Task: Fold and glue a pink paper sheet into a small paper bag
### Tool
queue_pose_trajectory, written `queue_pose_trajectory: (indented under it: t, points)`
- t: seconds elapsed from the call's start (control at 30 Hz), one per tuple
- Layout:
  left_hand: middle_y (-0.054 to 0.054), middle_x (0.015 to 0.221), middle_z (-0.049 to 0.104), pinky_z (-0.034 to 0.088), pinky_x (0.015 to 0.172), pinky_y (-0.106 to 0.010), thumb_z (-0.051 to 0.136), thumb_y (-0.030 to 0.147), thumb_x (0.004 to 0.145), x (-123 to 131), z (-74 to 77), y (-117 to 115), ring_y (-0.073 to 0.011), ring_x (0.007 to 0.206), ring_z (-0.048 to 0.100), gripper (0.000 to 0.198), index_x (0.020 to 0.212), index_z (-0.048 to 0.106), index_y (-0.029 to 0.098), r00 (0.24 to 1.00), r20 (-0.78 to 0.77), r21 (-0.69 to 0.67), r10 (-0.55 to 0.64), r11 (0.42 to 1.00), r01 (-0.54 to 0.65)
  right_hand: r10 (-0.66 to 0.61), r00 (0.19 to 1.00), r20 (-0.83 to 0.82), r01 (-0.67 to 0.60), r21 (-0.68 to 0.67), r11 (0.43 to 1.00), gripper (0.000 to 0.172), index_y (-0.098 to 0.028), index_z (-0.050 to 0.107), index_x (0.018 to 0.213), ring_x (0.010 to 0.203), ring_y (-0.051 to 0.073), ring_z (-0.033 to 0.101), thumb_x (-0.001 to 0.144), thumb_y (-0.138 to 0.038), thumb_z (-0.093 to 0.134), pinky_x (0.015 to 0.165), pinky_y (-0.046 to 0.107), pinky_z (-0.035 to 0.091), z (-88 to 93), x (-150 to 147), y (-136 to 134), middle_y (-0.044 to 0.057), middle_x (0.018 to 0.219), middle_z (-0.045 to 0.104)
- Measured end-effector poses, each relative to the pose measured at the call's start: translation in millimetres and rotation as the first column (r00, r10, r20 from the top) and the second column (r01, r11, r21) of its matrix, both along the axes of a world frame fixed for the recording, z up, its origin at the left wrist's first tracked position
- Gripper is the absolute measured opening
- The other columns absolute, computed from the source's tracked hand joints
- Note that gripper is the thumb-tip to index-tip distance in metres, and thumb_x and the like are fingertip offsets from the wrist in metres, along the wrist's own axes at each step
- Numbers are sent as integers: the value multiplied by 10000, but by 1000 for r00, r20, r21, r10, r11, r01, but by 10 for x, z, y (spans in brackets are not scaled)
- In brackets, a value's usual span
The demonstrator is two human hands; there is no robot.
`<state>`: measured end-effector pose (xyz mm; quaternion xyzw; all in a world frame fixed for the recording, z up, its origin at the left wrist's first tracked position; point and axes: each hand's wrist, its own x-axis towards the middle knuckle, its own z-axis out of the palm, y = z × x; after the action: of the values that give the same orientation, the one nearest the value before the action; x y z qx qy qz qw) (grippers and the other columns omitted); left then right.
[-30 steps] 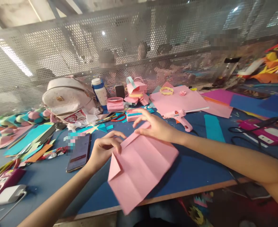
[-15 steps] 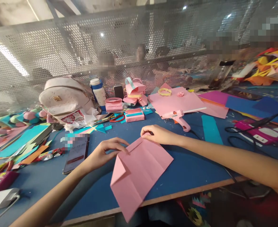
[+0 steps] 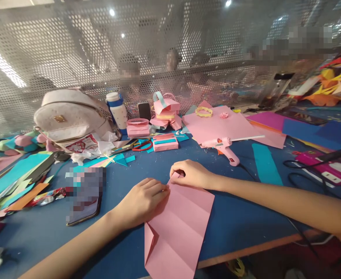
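A creased sheet of pink paper [image 3: 182,228] lies at the front of the blue table, with a small flap folded over at its left edge. My right hand [image 3: 192,174] pinches the paper's far corner between thumb and fingers. At the upper left edge, my left hand [image 3: 147,199] is closed on the same paper, its fingertips close to those of the right hand. Beyond the right hand rests a pink glue gun [image 3: 224,149] with a glue stick poking out of its back. To the left of my left hand lies a phone [image 3: 87,197].
At the back stand a white backpack [image 3: 71,112], a bottle [image 3: 117,112] and small pink paper bags [image 3: 166,108]. Red-handled scissors [image 3: 143,145] lie among blue scraps. A turquoise strip [image 3: 266,164] and a magenta power strip [image 3: 327,168] with cables are on the right.
My left hand has slid toward the far corner and closed its fingers on the paper. The sheet has turned and its left flap shows narrower. The view has shifted slightly.
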<state>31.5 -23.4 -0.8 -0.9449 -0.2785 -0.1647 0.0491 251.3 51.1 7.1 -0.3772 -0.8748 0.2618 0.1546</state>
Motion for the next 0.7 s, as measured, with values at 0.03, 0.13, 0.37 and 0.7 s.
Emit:
queue_pose_trajectory:
  t: [0.03,0.13,0.37,0.7]
  points:
    - [-79,997,692,534,843,-336,454,115,953,3,-12,-2,-178,952,645,230,1118,613,139,1000,4,21,9,1000,-9,23,999,-24,-22,38,999,73,-241,724,810,714,132,581,806,-239,652,588,236,335,-18,14,-16,-23,840,692]
    - [-71,992,690,535,838,-334,471,106,949,-2,-38,-5,-177,928,646,218,1110,614,138,1000,18,48,21,999,-22,107,991,-81,-91,179,980,128,-238,737,830,766,129,586,861,-191,622,634,235,365,-80,50,-57,-10,863,678]
    - [-81,1139,674,511,919,-368,460,84,958,-72,-98,16,-194,1051,612,311,1249,564,122,1000,-4,-17,19,1000,-19,324,944,70,-302,580,756,205,-187,690,826,788,133,547,951,-168,528,663,265,375,-144,113,-38,2,862,680]
    - [-76,1110,669,495,933,-355,498,86,946,-92,-118,38,-195,1040,593,319,1257,568,105,999,30,-94,22,995,-19,391,886,251,-436,739,513,228,-152,625,742,743,133,525,932,-76,525,593,276,349,-133,108,-12,12,781,643]
